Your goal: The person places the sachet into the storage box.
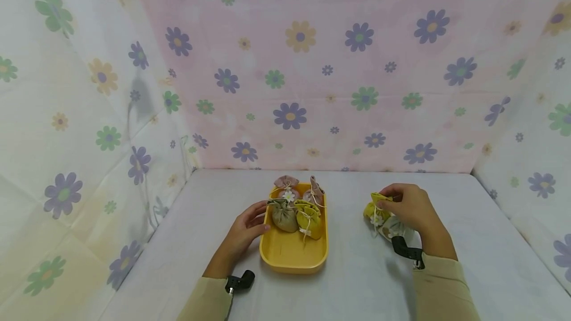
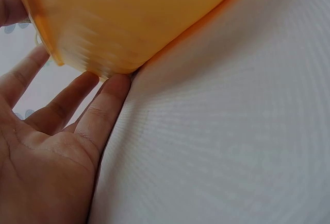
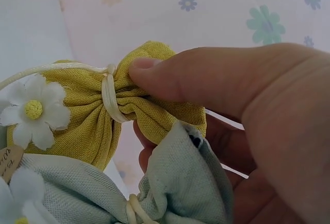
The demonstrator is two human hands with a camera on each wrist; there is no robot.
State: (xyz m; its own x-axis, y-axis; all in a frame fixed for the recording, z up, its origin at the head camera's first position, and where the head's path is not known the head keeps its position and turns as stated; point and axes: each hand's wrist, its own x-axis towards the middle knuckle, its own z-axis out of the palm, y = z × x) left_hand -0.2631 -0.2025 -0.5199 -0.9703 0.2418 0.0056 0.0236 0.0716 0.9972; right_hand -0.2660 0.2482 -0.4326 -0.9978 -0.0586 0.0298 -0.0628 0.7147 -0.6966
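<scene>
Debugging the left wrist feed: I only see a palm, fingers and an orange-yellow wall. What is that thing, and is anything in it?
Observer: It's a yellow tray; the left hand rests open against its left side. Four small drawstring pouches sit in its far half.
Operator: Colours?
Observer: Two pinkish pouches at the back, an olive-grey pouch and a yellow-green pouch in front.
Operator: And the right hand?
Observer: The right hand is on the table to the tray's right, pinching the gathered neck of a mustard pouch with a white daisy; a pale green pouch lies against it.
</scene>
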